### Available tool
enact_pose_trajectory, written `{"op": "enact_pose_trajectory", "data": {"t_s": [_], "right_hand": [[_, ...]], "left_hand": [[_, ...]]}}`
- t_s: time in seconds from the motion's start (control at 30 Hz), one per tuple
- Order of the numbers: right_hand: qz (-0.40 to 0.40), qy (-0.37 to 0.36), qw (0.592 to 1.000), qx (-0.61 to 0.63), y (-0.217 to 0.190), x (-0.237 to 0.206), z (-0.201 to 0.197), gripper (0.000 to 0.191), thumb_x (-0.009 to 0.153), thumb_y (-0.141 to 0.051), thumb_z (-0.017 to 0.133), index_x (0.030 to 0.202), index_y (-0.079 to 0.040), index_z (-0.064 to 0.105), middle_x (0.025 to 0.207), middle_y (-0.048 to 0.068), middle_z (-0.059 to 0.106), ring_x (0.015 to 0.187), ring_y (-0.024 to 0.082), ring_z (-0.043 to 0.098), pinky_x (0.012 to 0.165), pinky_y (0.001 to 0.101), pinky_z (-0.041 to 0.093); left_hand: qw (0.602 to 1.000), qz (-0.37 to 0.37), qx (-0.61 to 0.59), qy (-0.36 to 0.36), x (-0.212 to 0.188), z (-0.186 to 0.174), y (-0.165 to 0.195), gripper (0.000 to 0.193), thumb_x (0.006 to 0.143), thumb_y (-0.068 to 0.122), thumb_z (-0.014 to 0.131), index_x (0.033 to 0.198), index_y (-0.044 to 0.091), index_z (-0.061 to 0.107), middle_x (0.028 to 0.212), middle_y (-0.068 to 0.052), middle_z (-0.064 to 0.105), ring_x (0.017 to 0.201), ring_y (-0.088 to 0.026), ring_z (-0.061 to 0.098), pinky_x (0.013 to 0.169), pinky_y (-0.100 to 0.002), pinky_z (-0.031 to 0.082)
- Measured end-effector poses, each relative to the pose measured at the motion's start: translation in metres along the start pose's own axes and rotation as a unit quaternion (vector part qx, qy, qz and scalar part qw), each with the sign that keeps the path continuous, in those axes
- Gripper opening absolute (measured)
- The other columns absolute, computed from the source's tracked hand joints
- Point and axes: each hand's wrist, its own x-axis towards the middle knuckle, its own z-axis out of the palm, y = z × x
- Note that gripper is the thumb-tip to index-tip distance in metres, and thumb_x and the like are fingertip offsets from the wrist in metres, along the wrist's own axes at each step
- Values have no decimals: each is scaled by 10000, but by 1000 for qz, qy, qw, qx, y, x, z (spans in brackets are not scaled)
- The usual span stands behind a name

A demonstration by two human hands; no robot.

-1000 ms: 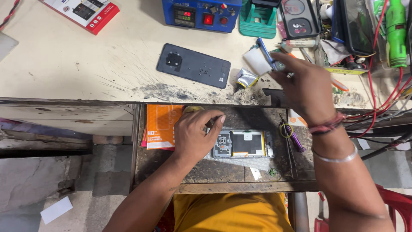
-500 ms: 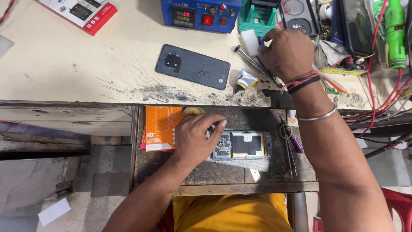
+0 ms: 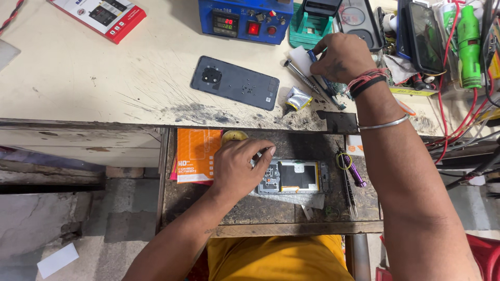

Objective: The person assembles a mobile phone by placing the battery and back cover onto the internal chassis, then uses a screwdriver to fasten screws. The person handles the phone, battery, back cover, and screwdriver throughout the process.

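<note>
— Low in the middle of the frame: left hand (image 3: 240, 167) flat, fingers together, pressing the opened phone (image 3: 292, 177) down on the pull-out shelf (image 3: 291, 227). Nothing pinched, only steadied.

— And up right?

— Right hand (image 3: 342, 56) at the upper middle-right, fingers curled around a blue-handled screwdriver (image 3: 314, 61) beside a white pad (image 3: 301, 57). Clamped on it or just closing, hard to say for sure, but looks gripped.

— Around the phone?

— Right of it, tweezers (image 3: 350, 191) and a purple tool (image 3: 355, 174); left of it, an orange packet (image 3: 198, 155); just above the left hand, part of a yellow round thing, kind unclear.

— Up on the bench?

— Dark back cover (image 3: 234, 82) lying by itself at centre top, well apart from the phone; small foil pouch (image 3: 298, 98) near it; blue station (image 3: 245, 18) at the top edge; red box (image 3: 101, 15) at upper left.

— How far along?

— Cover already off, board and battery bare. Judging by that: opening done, inner work barely begun, reassembly all left.
</note>
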Motion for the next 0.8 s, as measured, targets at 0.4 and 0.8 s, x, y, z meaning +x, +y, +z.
{"op": "enact_pose_trajectory", "data": {"t_s": [0.4, 0.8], "right_hand": [[-8, 225, 855, 467, 32, -84, 10, 159, 1157, -135, 622, 1130, 20, 600, 981, 63, 708, 815, 124, 722, 717, 286, 645], [-82, 240, 729, 636, -21, -125, 61, 182, 1129, -63, 705, 1205, -21, 545, 1113, 147, 730, 952, 173, 747, 867, 316, 652]], "left_hand": [[1000, -9, 0, -17, -2, 2, 4, 102, 915, 222, 762, 956, 129, 759, 873, -36, 774, 743, -226, 741, 696, -374, 569], [1000, 7, -1, -18, -1, 7, 3, 91, 928, 207, 757, 983, 136, 744, 853, -30, 758, 715, -204, 736, 702, -377, 574]]}}
